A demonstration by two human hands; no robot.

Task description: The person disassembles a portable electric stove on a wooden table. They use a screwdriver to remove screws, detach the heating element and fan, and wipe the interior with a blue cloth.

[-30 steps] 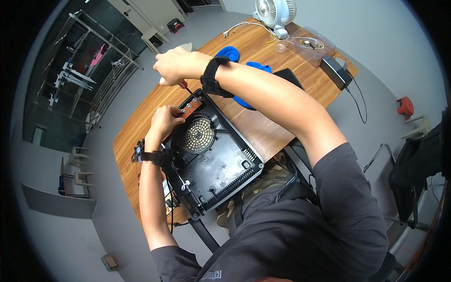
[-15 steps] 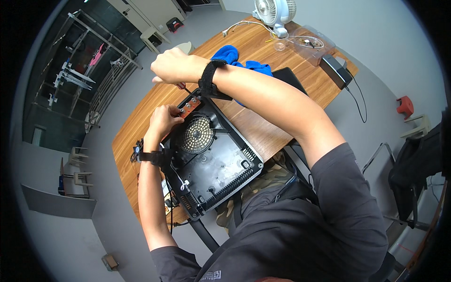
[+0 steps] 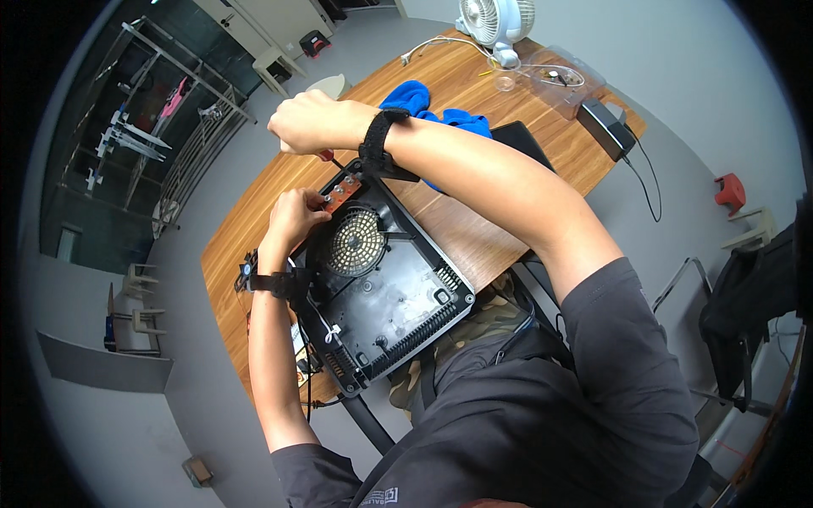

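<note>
A black plastic appliance housing [image 3: 385, 317] with a round fan grille [image 3: 354, 243] lies open on the wooden table, its near corner jutting past the edge. Along its far left side sits an orange-red circuit board strip [image 3: 342, 193] with several silvery round parts. My left hand [image 3: 292, 218] is closed on this board's near end, thumb and fingertips at its edge. Above the far end my right hand [image 3: 312, 121] is closed in a fist round a screwdriver [image 3: 326, 156]. Its red handle shows in part below the hand, and its shaft slants toward the housing; the tip is hidden by my wrist.
A blue cloth [image 3: 409, 97] and a dark flat panel [image 3: 521, 140] lie beyond my right forearm. Farther off are a small white fan [image 3: 495, 25], a clear plastic box [image 3: 566, 85] and a black power adapter [image 3: 605, 129]. A white connector lead [image 3: 330, 332] lies inside the housing.
My right hand has shifted very slightly left and down, its wrist turned a little with the screwdriver. My left hand and the housing stay in place.
</note>
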